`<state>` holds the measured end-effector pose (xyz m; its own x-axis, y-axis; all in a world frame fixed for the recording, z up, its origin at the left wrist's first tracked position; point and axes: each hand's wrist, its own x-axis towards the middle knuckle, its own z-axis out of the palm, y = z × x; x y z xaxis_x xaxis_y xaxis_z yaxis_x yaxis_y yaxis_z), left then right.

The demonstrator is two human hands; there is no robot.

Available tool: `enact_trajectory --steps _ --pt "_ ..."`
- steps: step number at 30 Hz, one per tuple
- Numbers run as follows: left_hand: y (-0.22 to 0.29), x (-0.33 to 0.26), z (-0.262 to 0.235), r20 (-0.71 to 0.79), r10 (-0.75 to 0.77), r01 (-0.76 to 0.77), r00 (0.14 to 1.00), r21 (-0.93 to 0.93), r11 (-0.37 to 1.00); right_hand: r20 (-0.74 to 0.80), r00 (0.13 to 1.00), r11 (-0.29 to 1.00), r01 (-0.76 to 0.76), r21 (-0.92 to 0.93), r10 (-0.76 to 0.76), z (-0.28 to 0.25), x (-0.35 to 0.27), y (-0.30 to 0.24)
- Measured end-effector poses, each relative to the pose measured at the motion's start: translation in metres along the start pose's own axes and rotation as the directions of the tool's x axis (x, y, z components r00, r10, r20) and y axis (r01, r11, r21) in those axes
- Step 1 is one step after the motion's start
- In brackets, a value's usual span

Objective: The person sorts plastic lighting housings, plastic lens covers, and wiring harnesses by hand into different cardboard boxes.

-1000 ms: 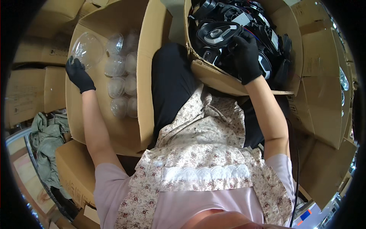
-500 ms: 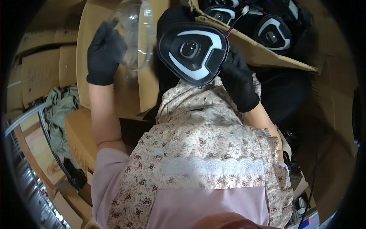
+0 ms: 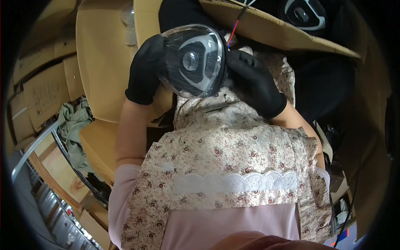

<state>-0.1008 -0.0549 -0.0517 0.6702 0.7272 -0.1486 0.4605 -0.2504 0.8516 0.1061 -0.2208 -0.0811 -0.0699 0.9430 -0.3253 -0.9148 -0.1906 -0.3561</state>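
A black lamp unit with a round central lens and a white curved band [image 3: 191, 61] is held over my lap, seen through a clear domed plastic cover [image 3: 171, 52]. My left hand [image 3: 146, 71], in a black glove, grips the cover's left side. At the other edge, my black-gloved right hand [image 3: 255, 85] is closed on the lamp unit, its fingertips partly hidden. The cover lies over the lamp's face; whether its rim is seated I cannot tell. Red and blue wires [image 3: 234, 33] rise from behind the lamp.
An open cardboard box [image 3: 98, 62] at the left contains more clear covers [image 3: 130, 31]. Beyond my right hand, another carton [image 3: 283, 35] holds a similar lamp [image 3: 302, 16]. Green cloth [image 3: 75, 135] hangs by a metal rail [image 3: 35, 148] at the lower left.
My left hand has brought a clear cover from the left box across onto the lamp's face. The lamp has shifted slightly left and down in the view.
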Motion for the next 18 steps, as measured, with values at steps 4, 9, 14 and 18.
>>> enact_trajectory --steps 4,9,14,18 --pt "0.0 0.002 0.005 -0.068 0.059 -0.055 0.996 0.065 0.996 -0.026 0.996 0.984 0.077 -0.163 -0.083 0.004 0.002 0.001" --pt "0.0 -0.001 0.007 -0.134 -0.108 0.139 0.985 0.246 0.959 -0.055 0.997 0.998 0.062 -0.023 -0.063 0.009 0.002 0.004" --pt "-0.001 -0.008 0.013 -0.189 0.286 -0.143 0.939 0.54 0.829 -0.015 0.993 0.991 0.119 -0.063 -0.12 0.006 0.002 0.014" --pt "0.003 -0.009 0.025 -0.186 0.352 -0.141 0.917 0.675 0.724 -0.099 0.983 0.971 0.133 -0.199 -0.155 0.007 0.001 0.022"
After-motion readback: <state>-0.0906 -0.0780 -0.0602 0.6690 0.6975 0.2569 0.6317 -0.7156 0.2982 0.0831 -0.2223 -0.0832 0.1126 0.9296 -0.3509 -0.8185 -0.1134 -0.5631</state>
